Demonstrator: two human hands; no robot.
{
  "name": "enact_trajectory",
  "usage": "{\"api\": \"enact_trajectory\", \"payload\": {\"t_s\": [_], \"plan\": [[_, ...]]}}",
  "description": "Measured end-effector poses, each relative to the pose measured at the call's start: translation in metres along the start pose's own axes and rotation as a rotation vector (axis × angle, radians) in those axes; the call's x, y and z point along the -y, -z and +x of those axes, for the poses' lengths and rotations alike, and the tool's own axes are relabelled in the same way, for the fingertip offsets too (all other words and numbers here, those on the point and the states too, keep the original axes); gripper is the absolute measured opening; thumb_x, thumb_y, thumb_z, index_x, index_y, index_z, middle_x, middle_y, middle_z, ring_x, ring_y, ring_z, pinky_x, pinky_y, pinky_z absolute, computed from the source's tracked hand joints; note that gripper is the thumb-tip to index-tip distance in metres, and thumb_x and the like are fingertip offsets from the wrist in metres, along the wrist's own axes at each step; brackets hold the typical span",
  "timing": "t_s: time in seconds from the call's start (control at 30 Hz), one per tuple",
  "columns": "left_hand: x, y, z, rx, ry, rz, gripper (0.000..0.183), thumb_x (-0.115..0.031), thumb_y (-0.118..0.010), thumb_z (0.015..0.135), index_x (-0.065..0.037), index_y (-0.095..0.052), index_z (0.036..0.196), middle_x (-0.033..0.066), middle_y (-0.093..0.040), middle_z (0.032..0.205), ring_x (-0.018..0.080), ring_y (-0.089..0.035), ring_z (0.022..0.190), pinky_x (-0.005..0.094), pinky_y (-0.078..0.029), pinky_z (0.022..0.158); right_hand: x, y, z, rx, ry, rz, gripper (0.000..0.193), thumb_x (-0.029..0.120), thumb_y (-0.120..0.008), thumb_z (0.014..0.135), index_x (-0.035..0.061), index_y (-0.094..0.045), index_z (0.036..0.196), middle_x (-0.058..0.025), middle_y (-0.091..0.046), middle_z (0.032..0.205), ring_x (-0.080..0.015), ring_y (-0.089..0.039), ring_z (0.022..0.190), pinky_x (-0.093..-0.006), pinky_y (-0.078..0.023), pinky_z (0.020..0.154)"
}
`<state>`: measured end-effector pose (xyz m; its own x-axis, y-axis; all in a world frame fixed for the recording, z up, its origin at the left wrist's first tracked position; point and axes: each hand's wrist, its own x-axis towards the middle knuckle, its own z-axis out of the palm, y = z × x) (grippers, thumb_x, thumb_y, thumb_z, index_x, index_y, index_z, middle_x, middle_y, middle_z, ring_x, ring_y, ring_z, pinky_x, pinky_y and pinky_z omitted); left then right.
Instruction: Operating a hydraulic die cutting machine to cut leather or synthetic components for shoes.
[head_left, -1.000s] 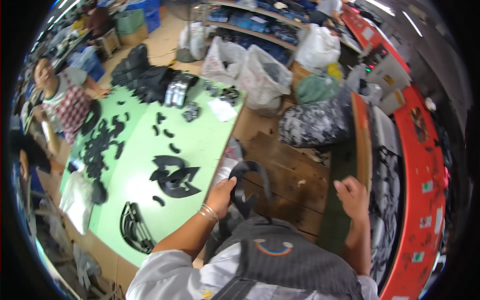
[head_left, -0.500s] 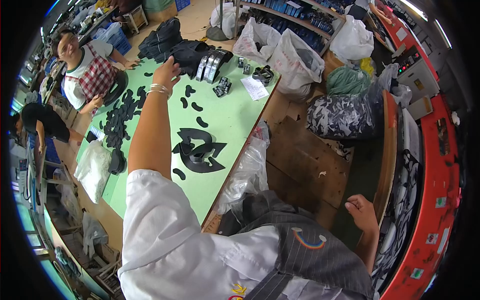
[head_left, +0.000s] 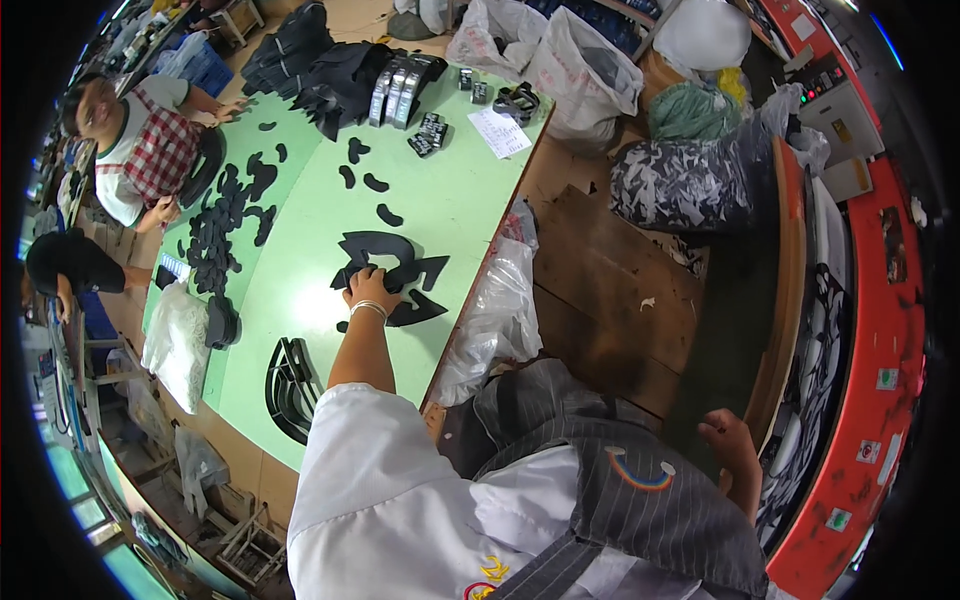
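My left hand (head_left: 367,290) is over a heap of black cut pieces (head_left: 405,268) on the green table, its fingers closed around a dark piece mostly hidden under them. Low at the right, beside the wooden edge, my right hand (head_left: 730,440) hangs with curled fingers and nothing visible in it. Several small curved black pieces (head_left: 389,215) lie beyond the heap. Nearer me, to the left of my forearm, are nested black curved frames (head_left: 290,390). A long pile of small black pieces (head_left: 215,235) spreads on the table's left side.
Across the green table (head_left: 300,240) a person in a checked apron (head_left: 165,155) works. Black sheets (head_left: 345,85), silver-banded bundles (head_left: 402,90) and a paper (head_left: 498,133) lie at the far end. Plastic bags (head_left: 490,320) hug the table's right edge; a red machine (head_left: 880,350) stands farther right.
My left hand has come back from the table's far side down onto the heap of black pieces. The nested frames, hidden by my arm before, now show. My right hand stays low and curled.
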<state>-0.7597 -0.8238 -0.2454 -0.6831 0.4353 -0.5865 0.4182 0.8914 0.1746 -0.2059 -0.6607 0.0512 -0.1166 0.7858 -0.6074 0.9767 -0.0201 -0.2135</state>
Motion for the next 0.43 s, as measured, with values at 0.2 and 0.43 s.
{"api": "enact_trajectory", "payload": {"t_s": [0.2,0.43], "plan": [[0.072,0.015,0.059,-0.2,0.038,-0.095,0.022,-0.029,-0.061,0.084,-0.019,-0.069,0.101,0.0107,-0.067,0.107,0.0303,-0.064,0.1,0.0421,-0.05,0.085,0.006,-0.006,-0.006,-0.006,-0.003,-0.005,0.028,0.019,-0.068,0.082,-0.0003,-0.062,0.101,-0.0149,-0.068,0.09,-0.023,-0.067,0.085,-0.0336,-0.052,0.075],[0.076,0.134,0.064,-0.225,-0.047,-0.422,0.027,-0.029,-0.067,0.084,-0.004,-0.07,0.094,0.0166,-0.071,0.085,0.0257,-0.069,0.081,0.037,-0.051,0.077,-0.058,-0.026,-0.026,-0.027,-0.175,-0.06,0.037,0.024,-0.071,0.079,0.0009,-0.062,0.106,-0.0172,-0.069,0.095,-0.0259,-0.068,0.087,-0.0356,-0.052,0.077]]}}
